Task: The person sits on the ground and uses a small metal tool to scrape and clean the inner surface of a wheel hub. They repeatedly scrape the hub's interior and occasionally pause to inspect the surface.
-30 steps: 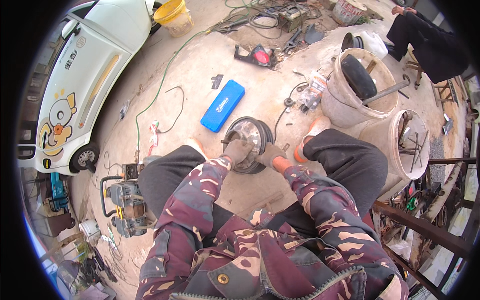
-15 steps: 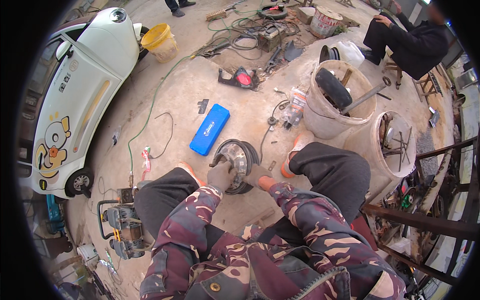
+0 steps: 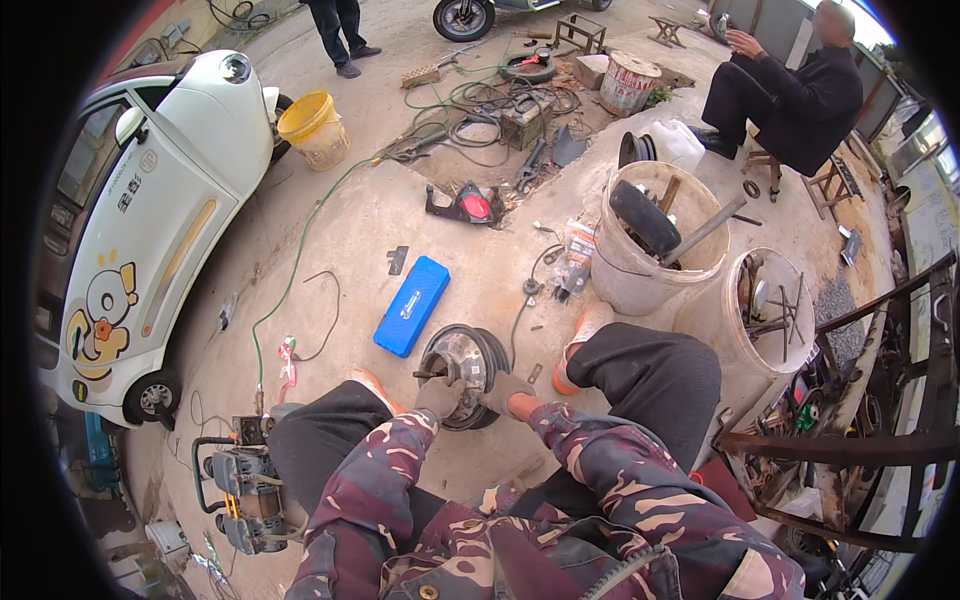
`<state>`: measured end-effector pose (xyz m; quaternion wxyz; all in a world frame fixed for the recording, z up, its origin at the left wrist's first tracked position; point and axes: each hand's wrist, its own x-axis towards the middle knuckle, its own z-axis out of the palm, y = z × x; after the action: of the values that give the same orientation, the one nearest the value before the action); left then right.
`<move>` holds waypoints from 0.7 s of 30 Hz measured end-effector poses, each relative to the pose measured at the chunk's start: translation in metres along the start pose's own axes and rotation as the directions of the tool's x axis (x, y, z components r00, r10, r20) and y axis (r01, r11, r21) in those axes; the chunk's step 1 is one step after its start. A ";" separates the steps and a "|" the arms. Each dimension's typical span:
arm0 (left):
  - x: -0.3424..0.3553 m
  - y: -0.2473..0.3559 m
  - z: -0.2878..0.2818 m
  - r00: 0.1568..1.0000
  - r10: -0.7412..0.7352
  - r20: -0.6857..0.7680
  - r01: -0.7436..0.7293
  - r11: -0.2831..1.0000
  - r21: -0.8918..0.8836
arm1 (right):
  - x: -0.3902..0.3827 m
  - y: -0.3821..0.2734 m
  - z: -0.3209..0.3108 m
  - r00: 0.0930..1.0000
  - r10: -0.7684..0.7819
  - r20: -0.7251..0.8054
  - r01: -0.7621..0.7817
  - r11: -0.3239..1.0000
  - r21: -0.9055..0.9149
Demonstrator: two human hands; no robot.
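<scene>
A black wheel rim with a silver hub (image 3: 468,355) lies on the concrete between my feet, with a dark shaft sticking out on its left. My left hand (image 3: 441,395), in a grey glove, is closed on the hub's lower left, just below that shaft. My gloved right hand (image 3: 501,394) has its fingers curled on the rim's lower right. A blue case (image 3: 410,306) lies just beyond the wheel. A small flat metal piece (image 3: 534,373) is beside my right shoe.
A white vehicle (image 3: 170,190) stands left, near a yellow bucket (image 3: 313,130) and a compressor (image 3: 250,500). Two large buckets (image 3: 650,275) of parts and a rusty metal frame (image 3: 840,450) are right. Hoses and tools lie ahead. A seated person (image 3: 790,100) and a standing person's legs (image 3: 335,30) appear beyond.
My view has tilted upward, showing more of the yard and another vehicle at top. Both hands remain on the wheel. The seated person's hands are now raised together in front.
</scene>
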<state>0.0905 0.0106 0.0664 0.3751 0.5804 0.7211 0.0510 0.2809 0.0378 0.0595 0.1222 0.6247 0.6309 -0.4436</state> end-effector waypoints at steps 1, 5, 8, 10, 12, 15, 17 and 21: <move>-0.006 0.003 -0.003 0.996 0.084 -0.040 -0.080 0.994 0.077 | 0.000 0.000 -0.001 1.000 -0.009 0.002 0.009 1.000 0.009; -0.028 0.019 -0.015 0.930 0.365 -0.037 -0.332 0.880 0.339 | -0.005 -0.001 -0.001 1.000 -0.013 0.005 0.013 1.000 0.016; -0.027 0.023 -0.016 0.888 0.460 0.025 -0.419 0.785 0.456 | -0.006 -0.002 -0.005 1.000 -0.002 0.004 0.002 1.000 -0.001; -0.019 0.015 -0.010 0.920 0.393 -0.002 -0.356 0.836 0.418 | -0.006 -0.004 -0.006 1.000 -0.013 0.016 0.013 1.000 -0.011; -0.004 0.004 0.006 0.937 0.341 -0.073 -0.294 0.885 0.360 | -0.006 -0.003 -0.005 0.999 -0.027 0.029 0.027 1.000 -0.009; 0.025 -0.018 0.023 1.000 -0.026 0.007 0.027 0.997 -0.073 | -0.006 -0.001 0.001 0.999 -0.032 0.019 0.033 0.999 -0.030; 0.038 -0.024 0.025 0.918 -0.198 0.343 0.360 0.775 -0.519 | -0.005 -0.001 0.003 1.000 -0.013 -0.016 0.012 0.999 -0.053; 0.015 -0.007 0.005 0.971 -0.207 0.116 0.225 0.958 -0.178 | -0.005 0.000 0.001 1.000 -0.018 -0.009 0.018 1.000 0.018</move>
<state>0.0873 0.0197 0.0517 0.4664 0.4615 0.7530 0.0502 0.2816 0.0335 0.0626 0.1098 0.6220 0.6330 -0.4476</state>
